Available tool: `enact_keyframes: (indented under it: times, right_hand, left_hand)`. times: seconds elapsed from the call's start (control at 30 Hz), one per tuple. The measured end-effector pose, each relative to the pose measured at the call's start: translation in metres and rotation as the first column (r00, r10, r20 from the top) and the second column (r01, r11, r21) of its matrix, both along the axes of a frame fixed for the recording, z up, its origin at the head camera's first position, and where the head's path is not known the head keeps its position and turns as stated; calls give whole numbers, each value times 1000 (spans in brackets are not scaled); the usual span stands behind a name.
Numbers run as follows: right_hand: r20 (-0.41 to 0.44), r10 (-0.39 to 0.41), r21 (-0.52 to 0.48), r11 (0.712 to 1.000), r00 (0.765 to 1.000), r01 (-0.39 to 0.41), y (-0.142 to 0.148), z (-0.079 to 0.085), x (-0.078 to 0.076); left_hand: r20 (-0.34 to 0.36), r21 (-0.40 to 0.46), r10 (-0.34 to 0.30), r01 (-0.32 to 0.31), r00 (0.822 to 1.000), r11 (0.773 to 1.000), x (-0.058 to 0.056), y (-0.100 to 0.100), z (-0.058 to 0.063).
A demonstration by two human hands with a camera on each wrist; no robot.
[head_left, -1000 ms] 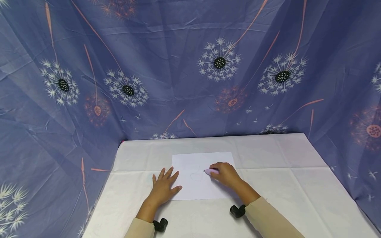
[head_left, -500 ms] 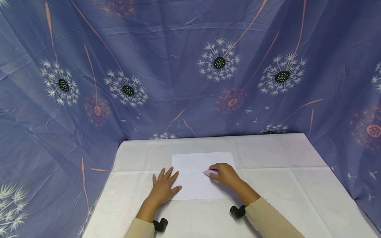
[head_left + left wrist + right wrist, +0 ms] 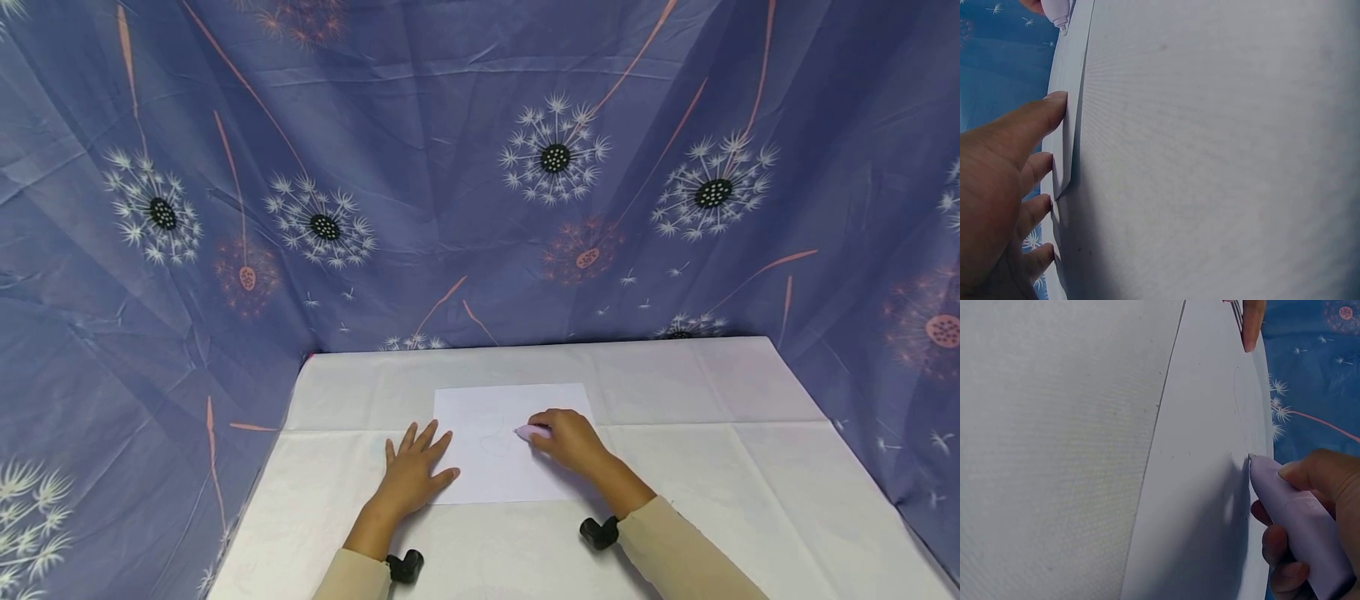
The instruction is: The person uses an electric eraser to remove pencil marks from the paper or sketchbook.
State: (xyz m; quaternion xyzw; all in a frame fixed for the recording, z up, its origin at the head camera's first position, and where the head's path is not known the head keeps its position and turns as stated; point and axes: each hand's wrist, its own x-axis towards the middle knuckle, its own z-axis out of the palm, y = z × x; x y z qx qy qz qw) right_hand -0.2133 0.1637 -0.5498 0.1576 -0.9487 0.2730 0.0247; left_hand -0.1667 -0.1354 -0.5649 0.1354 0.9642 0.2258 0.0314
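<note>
My right hand grips a thick lavender pen, the thumb on top and the fingers curled beneath. Its narrow tip points left and sits right at the sheet of white paper, near the middle. Faint thin curved lines run on the paper just left of the tip. With fingers spread, my left hand rests on the sheet's left edge. In the left wrist view, the thumb lies at the paper's near edge, which lifts slightly there.
A white cloth with fold creases covers the table under the paper. Behind and at the sides hangs a blue curtain printed with dandelions. A black wrist device shows by the right sleeve, another by the left.
The right hand and pen shift slightly left and down, then back right and up, the tip staying close to the faint lines. The left hand stays in place on the paper.
</note>
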Motion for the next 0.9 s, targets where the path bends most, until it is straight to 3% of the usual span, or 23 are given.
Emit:
enact_keyframes:
  times: [0.23, 0.9]
  right_hand:
    - [2, -41, 7, 999, 999, 41, 0, 2, -1]
    - [20, 66, -4, 998, 998, -66, 2, -1, 4]
  left_hand:
    - [-6, -7, 2, -2, 1000, 1000, -1, 0, -3]
    - [0, -18, -2, 2, 1000, 1000, -2, -1, -5]
